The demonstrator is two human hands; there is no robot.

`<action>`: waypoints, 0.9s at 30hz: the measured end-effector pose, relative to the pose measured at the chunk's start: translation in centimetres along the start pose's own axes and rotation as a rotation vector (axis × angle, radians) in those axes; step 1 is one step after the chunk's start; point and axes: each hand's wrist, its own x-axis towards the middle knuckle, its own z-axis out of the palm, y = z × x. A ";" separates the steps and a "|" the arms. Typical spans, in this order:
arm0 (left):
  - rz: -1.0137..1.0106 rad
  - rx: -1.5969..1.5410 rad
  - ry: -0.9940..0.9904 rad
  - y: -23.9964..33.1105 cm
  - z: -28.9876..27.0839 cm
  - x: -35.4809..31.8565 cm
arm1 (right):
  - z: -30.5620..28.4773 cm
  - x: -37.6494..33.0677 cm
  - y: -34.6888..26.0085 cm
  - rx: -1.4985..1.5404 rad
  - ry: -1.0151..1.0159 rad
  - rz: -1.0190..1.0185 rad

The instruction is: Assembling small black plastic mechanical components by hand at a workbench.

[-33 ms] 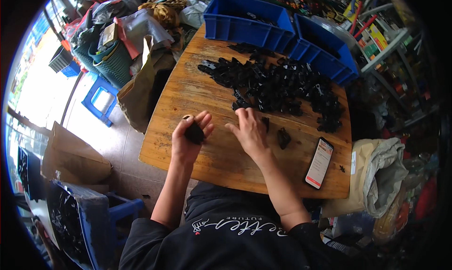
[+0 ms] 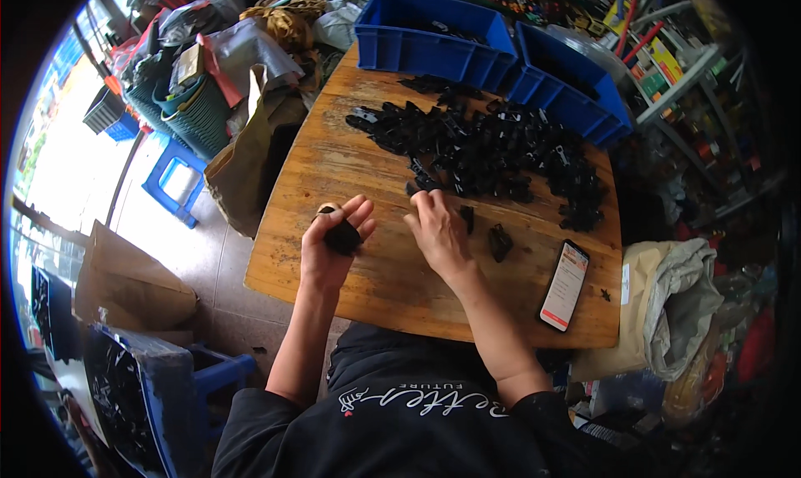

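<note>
Black plastic parts [image 2: 492, 148] are heaped on the wooden table [image 2: 334, 169]; nearer than the heap, one part [image 2: 340, 236] is clamped in the left hand [image 2: 331, 244] (raised for handling), while the right hand [image 2: 438, 232] lies open-fingered at the heap's edge.

We hold our left hand [image 2: 332, 238] up with the fingers curled tight, thumb on top, wrist bent a little. Our right hand [image 2: 437, 228] lies palm down, fingers stretched forward and spread. Both forearms come up from below, bare, and lean in toward each other.
</note>
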 end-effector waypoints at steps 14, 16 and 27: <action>-0.040 0.707 -0.293 -2.4 -1.0 -0.5 | -8.2 -4.4 5.0 -0.269 0.062 0.260; -0.053 0.690 -0.307 -2.9 -1.2 -0.2 | -7.5 -4.9 7.6 -0.121 -0.073 0.354; -0.142 0.549 -0.301 -3.8 -1.3 -0.3 | -10.7 -3.9 6.1 0.290 -0.008 0.527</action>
